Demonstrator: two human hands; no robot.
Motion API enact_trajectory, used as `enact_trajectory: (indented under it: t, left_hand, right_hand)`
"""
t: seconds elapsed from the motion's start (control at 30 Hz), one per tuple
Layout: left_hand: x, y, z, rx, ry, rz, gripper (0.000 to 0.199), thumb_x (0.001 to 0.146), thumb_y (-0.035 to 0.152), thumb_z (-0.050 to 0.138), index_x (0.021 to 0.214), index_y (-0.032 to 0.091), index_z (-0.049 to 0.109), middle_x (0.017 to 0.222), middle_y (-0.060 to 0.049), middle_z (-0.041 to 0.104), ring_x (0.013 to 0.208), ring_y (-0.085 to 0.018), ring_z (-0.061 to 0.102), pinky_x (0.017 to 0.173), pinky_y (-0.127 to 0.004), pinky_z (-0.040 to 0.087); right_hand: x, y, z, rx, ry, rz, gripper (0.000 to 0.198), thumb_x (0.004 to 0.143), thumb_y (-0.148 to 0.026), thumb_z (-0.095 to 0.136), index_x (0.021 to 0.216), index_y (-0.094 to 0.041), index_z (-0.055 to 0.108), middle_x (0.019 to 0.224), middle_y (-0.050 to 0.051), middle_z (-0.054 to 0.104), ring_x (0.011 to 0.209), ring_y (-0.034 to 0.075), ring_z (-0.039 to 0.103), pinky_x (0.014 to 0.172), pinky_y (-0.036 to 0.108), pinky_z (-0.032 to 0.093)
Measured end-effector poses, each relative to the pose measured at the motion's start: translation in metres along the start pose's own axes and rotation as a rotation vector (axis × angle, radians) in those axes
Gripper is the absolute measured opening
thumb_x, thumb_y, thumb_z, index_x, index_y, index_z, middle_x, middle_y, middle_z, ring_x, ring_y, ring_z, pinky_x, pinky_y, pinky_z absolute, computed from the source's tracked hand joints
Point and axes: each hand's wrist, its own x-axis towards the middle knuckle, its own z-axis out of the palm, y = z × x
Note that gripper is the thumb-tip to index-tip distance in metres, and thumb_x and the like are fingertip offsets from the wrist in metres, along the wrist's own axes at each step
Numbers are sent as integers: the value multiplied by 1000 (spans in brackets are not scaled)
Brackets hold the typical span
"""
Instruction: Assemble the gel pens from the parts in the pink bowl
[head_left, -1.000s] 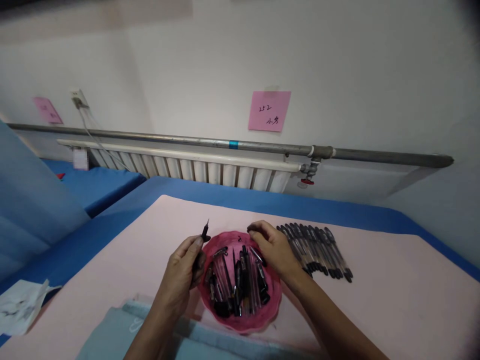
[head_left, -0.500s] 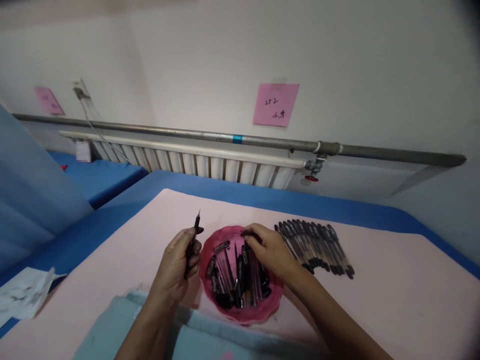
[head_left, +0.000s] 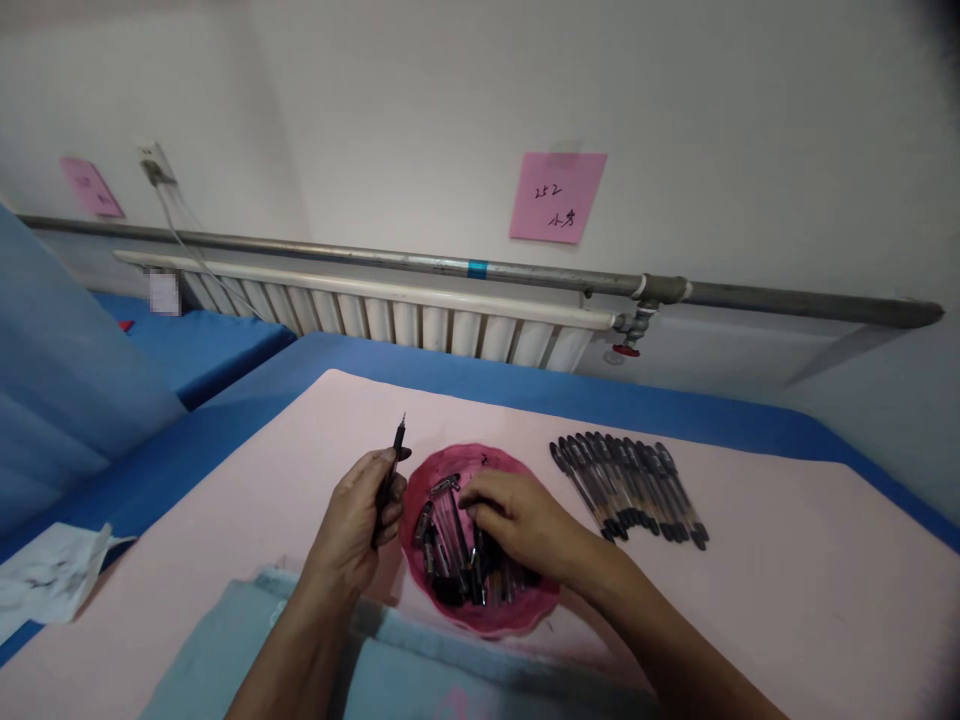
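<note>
My left hand (head_left: 358,510) is closed around an uncapped black pen (head_left: 398,438), its thin tip pointing up; the lower end is hidden in the fingers. Beside it stands a round pink basket (head_left: 517,622) filled with loose pen parts: black caps (head_left: 445,484), clear tubes (head_left: 448,530) and dark slim pieces. Over the basket, my right hand (head_left: 517,515) has its thumb and fingers bent together near a dark upright piece. Whether something is pinched there I cannot make out. To the right, several capped black pens (head_left: 630,485) lie side by side in a row.
A pink sheet (head_left: 795,580) covers the blue table (head_left: 675,410). Light blue cloth (head_left: 420,675) lies at the near edge, and a white mask-like piece (head_left: 52,580) at the left. Behind are a radiator (head_left: 405,325), a metal pipe (head_left: 337,250) and a red valve (head_left: 625,350).
My right hand has moved left across the basket, from its right rim to above the middle of the pen parts. My left hand keeps hold of the pen, nearly still.
</note>
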Motion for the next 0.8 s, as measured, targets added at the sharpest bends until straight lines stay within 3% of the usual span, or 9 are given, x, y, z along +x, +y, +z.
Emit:
enact_trajectory:
  t: [0.17,0.37,0.7,0.8]
  left_hand:
    - [1,-4,1,23,-3,4,30,71,43,61,85,17,55,49,9,43,34,-1,28,34,-13,12]
    - [4,-8,1,42,10,-1,28,71,42,62,82,18,54,52,8,46,35,-2,31,34,-14,14]
    - [1,-11,5,104,-11,-25,28,70,43,62,78,18,52,50,8,45,35,-2,28,35,-16,13]
    - [0,-11,6,116,-28,-35,29,70,44,62,76,19,50,50,8,44,35,-2,28,35,-16,12]
  right_hand:
    - [12,5,11,-372,42,-6,20,81,-12,44,84,-17,63,86,7,64,83,21,55,77,34,40]
    - [27,16,24,-604,-76,28,23,84,-15,42,81,-16,64,86,9,66,80,23,57,73,35,38]
    - [26,20,32,-616,-101,12,22,77,-7,44,86,-14,64,90,12,67,84,24,58,75,35,39]
    - [26,16,25,-386,46,36,22,77,-8,45,85,-15,64,89,10,66,85,22,57,79,35,40]
